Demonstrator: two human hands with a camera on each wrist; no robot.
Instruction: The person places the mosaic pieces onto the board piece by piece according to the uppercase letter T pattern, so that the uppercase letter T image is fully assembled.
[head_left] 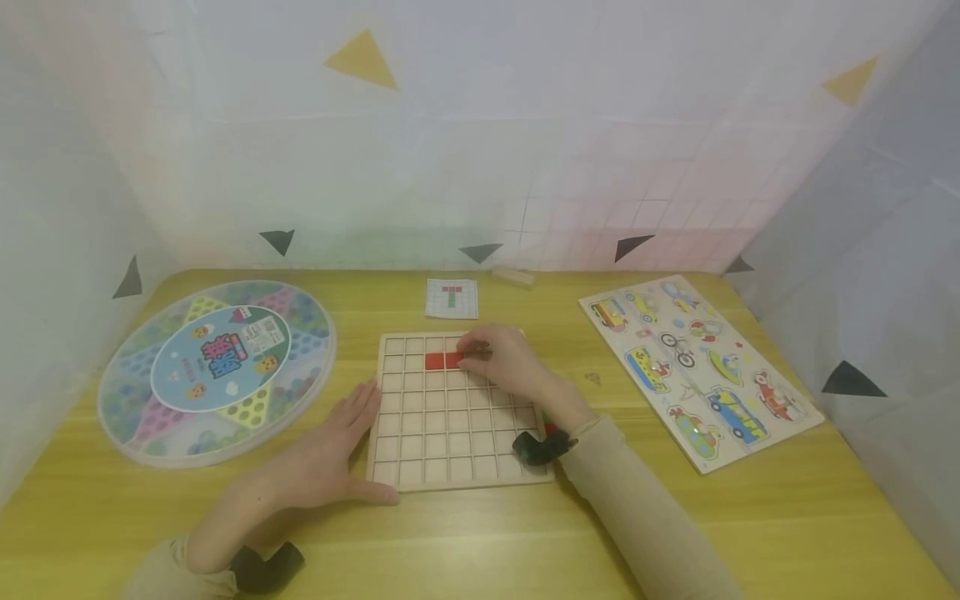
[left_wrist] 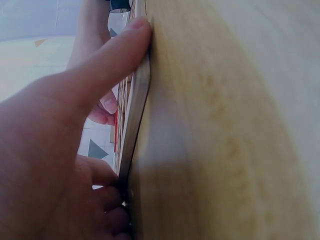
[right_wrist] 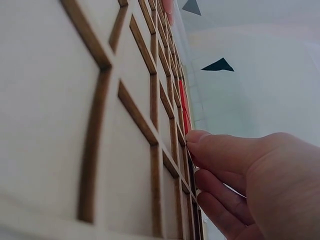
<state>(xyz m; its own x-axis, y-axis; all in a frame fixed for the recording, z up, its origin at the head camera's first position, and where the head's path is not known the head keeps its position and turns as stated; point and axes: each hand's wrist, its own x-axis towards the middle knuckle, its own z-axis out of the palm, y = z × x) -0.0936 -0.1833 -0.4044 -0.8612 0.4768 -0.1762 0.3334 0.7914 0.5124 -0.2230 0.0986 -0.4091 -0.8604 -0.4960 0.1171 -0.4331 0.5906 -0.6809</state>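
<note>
A square wooden grid board [head_left: 420, 425] lies flat on the table. Two red square tiles [head_left: 435, 361] show side by side in a row near its far edge. My right hand [head_left: 513, 367] reaches over the board's far right part and pinches a red tile [right_wrist: 186, 122] at its edge between thumb and fingers; the fingertips hide part of it. Along the board's left side rests my left hand [head_left: 322, 458], fingers extended against the edge. Its thumb [left_wrist: 115, 55] touches the near left corner in the left wrist view.
Beyond the board lies a pattern card [head_left: 452, 298] with a red and green T, beside a small wooden piece [head_left: 513, 277]. A round game box [head_left: 217, 375] sits at left, a vehicle picture puzzle [head_left: 697, 367] at right. Red and green pieces [head_left: 550, 423] peek out by the right wrist.
</note>
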